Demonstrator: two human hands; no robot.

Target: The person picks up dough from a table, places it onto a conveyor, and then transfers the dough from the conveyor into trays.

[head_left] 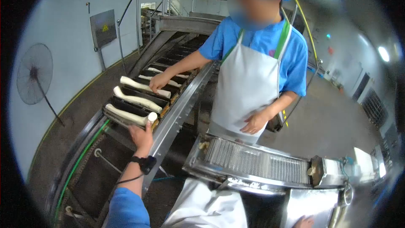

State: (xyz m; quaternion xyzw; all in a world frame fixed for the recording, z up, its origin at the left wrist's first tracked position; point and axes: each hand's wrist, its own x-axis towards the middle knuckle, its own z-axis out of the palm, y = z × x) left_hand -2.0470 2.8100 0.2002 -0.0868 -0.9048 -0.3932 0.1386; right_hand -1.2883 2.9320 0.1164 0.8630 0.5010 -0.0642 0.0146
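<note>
My left hand (pixel 141 138) reaches to the nearest black tray of the conveyor, fingers and thumb apart against the near side of a long white peeled root (pixel 126 115). The root's round cut end lies just above my thumb. A dark band with a cable circles my left wrist. Behind this tray lie a second white root (pixel 137 100) and a third root (pixel 135 84), each in its own slot. At the bottom edge, my right hand (pixel 304 222) shows only in part, its fingers stretched out on a shiny metal plate (pixel 310 204).
Across the conveyor stands a co-worker in a white apron (pixel 249 84), one hand (pixel 158 82) on the third root. A metal rail (pixel 179 105) edges the trays. A mesh belt (pixel 257 160) runs to the right. A fan (pixel 34 74) stands by the wall.
</note>
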